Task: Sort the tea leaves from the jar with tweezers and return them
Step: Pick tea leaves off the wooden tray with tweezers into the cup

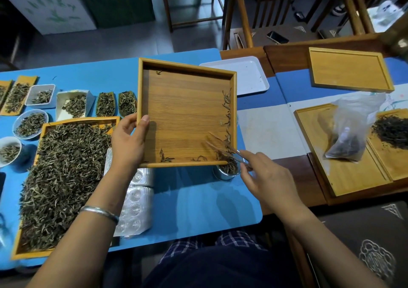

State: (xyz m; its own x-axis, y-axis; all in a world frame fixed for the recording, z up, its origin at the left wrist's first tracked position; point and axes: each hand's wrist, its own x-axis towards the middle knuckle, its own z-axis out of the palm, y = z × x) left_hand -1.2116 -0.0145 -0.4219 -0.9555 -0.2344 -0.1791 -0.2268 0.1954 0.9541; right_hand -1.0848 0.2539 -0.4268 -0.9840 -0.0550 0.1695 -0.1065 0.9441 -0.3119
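Four wooden trays (187, 111) – two hands (130, 142), one jar (227, 173).

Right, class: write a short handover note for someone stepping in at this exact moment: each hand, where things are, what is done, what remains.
Left hand grips the wooden tray by its left edge, tilted over the jar.
Right hand pinches the tweezers, tips at the tray's lower right corner.
Done: most leaves are off the tray; the jar already holds some.
Left: sweep the leaves along the right edge and the few at the bottom edge into the jar.
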